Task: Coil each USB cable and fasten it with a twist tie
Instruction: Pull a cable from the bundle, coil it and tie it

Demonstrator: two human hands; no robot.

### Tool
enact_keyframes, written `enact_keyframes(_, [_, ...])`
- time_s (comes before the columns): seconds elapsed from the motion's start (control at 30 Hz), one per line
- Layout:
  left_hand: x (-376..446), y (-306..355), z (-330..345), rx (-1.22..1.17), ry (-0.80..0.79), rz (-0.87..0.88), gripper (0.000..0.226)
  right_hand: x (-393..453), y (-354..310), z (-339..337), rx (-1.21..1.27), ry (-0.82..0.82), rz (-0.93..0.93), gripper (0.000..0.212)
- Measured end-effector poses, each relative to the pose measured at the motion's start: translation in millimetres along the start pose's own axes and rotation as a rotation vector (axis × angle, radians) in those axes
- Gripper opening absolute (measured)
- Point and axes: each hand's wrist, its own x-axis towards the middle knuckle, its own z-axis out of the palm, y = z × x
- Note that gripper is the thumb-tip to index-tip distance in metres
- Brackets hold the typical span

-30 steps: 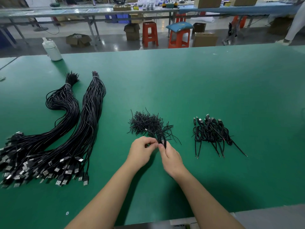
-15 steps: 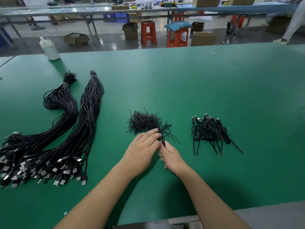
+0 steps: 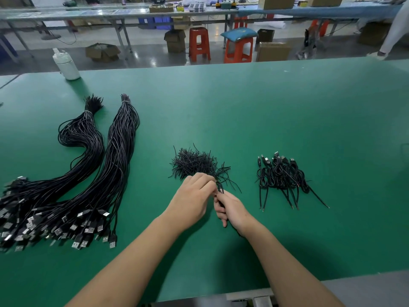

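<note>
On the green table (image 3: 265,111), our left hand (image 3: 191,201) and right hand (image 3: 232,210) meet, each grip pinching black twist ties (image 3: 219,187) at the near edge of the tie pile (image 3: 194,163). Uncoiled USB cable bundles (image 3: 88,180) lie far left; coiled cables (image 3: 282,176) lie right.

Two long cable bundles (image 3: 88,173) on counter (image 3: 265,107), left side. Twist tie pile (image 3: 194,162) at centre. Coiled cables (image 3: 283,176) right of pile, apart. Both hands meet just before pile: left hand (image 3: 192,200), right hand (image 3: 232,209). Bottle (image 3: 66,65) at far left edge. Stools (image 3: 221,44) on floor behind counter.
</note>
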Motion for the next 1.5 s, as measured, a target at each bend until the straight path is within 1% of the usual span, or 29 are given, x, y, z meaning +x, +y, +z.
enact_keyframes(0.13, [-1.4,-3.7,0.8,-0.074,-0.067,-0.031,0.021,-1.9,-2.0,0.4,-0.042,-0.018,0.002,0.027])
enact_keyframes(0.2, [-3.0,-4.0,0.8,-0.1,-0.073,-0.049,0.02,-2.2,-2.1,0.5,-0.045,-0.026,0.003,0.026])
enact_keyframes(0.33, [-6.2,2.6,4.2,-0.24,0.032,-0.142,0.011,-1.1,-1.5,-0.3,-0.017,-0.025,0.005,0.025])
enact_keyframes(0.43, [-8.4,6.9,5.9,-0.293,0.075,-0.201,0.008,1.3,2.3,-2.7,0.005,-0.044,-0.006,0.024])
enact_keyframes(0.53, [-9.8,6.7,5.2,-0.273,0.087,-0.181,0.008,6.3,9.6,-5.7,0.027,-0.053,-0.005,0.023])
enact_keyframes(0.63, [-9.3,6.0,4.3,-0.269,0.054,-0.138,0.012,14.9,16.3,-6.3,0.002,-0.057,0.018,0.022])
enact_keyframes(0.73, [-9.5,6.3,4.3,-0.276,0.036,-0.142,0.013,21.4,20.1,-5.9,-0.012,-0.06,0.045,0.019])
enact_keyframes(0.9, [-12.1,7.5,2.8,-0.253,0.068,-0.14,0.012,21.7,18.0,-6.0,-0.045,-0.062,0.087,0.014])
enact_keyframes(0.97, [-12.2,8.5,1.6,-0.226,0.086,-0.121,0.01,20.1,16.0,-6.3,-0.058,-0.065,0.091,0.017])
enact_keyframes(1.03, [-11.8,8.2,1.9,-0.14,0.089,-0.068,0.009,17.7,13.1,-6.2,-0.074,-0.071,0.072,0.019])
enact_keyframes(1.13, [-9.3,6.6,1.2,-0.003,0.027,0.023,0.019,13.3,7.2,-5.3,-0.097,-0.075,0.069,0.021])
enact_keyframes(1.23, [-11.2,4.9,0.0,-0.007,-0.005,0.051,0.028,10.4,3.6,-3.9,-0.092,-0.087,0.075,0.023])
enact_keyframes(1.4, [-17.2,9.0,2.2,0.004,0.036,0.031,0.028,9.4,5.4,-5.2,-0.074,-0.11,0.035,0.024])
enact_keyframes(1.47, [-18.4,10.1,4.7,-0.012,0.044,-0.053,0.021,8.4,7.7,-6.6,-0.068,-0.126,0.003,0.023])
enact_keyframes(1.5, [-19.0,11.0,5.5,-0.059,0.057,-0.134,0.016,7.6,8.3,-6.8,-0.07,-0.133,-0.013,0.021])
